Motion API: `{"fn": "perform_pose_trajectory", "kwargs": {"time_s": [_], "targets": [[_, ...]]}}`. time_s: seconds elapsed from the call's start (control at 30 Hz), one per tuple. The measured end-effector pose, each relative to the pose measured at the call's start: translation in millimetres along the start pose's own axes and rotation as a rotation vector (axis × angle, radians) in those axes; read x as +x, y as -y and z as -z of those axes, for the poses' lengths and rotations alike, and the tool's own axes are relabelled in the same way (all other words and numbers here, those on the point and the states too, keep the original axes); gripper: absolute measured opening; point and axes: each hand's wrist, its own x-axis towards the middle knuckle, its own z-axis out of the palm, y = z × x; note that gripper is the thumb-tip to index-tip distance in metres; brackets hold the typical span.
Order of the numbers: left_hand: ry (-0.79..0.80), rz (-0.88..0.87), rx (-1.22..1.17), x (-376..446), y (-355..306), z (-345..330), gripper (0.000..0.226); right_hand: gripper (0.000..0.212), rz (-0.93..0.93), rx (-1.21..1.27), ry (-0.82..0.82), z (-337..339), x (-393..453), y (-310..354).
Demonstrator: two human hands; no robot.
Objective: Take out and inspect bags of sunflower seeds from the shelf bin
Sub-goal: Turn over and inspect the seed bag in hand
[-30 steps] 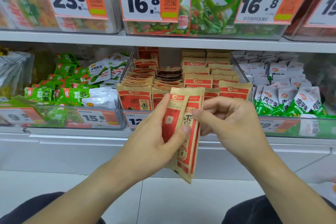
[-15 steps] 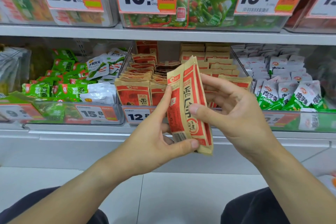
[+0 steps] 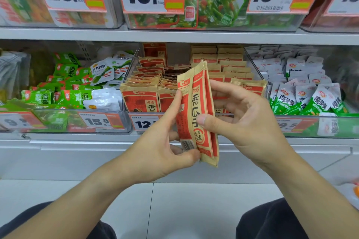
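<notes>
Both hands (image 3: 161, 147) (image 3: 250, 120) hold seed bags (image 3: 198, 112) upright, long axis vertical.

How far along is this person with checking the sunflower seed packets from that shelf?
Done: a few bags of sunflower seeds are out of the clear bin. In hand: the left hand grips their lower edge and the right hand pinches the side, holding them upright with print and barcode facing the camera. Left: many more packets stand in the bin, not yet taken out.
</notes>
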Motion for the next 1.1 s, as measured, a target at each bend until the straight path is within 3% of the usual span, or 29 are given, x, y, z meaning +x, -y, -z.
{"fn": "perform_pose_trajectory", "kwargs": {"time_s": [0.13, 0.3, 0.47, 0.53, 0.6, 0.77, 0.87, 1.1], "targets": [[0.077, -0.066, -0.072, -2, -5, 2, 0.112, 0.061, 0.025, 0.047, 0.036, 0, 0, -1], [0.031, -0.152, 0.038, -4, -14, -1, 0.065, 0.038, 0.046, 0.002, 0.055, -5, -1, -4], [-0.014, -0.129, 0.083, -6, -12, 5, 0.035, 0.087, -0.141, -0.033, -0.004, 8, 4, -3], [-0.036, -0.124, 0.119, -6, -13, 9, 0.027, 0.08, -0.187, -0.003, 0.135, 15, 5, 3], [-0.099, -0.157, 0.227, -5, -12, 11, 0.025, 0.057, -0.114, -0.058, 0.185, 18, 5, 10], [-0.432, -0.312, 0.507, 4, -10, 26, 0.045, 0.029, 0.293, -0.151, -0.08, 12, 6, 15], [-0.45, -0.275, 0.682, 7, -4, 40, 0.06, 0.029, 0.515, -0.284, -0.121, 10, 7, 11], [-0.417, -0.228, 0.888, 11, 10, 45, 0.07, 0.022, 0.532, -0.609, -0.148, -7, 34, -13]]}}
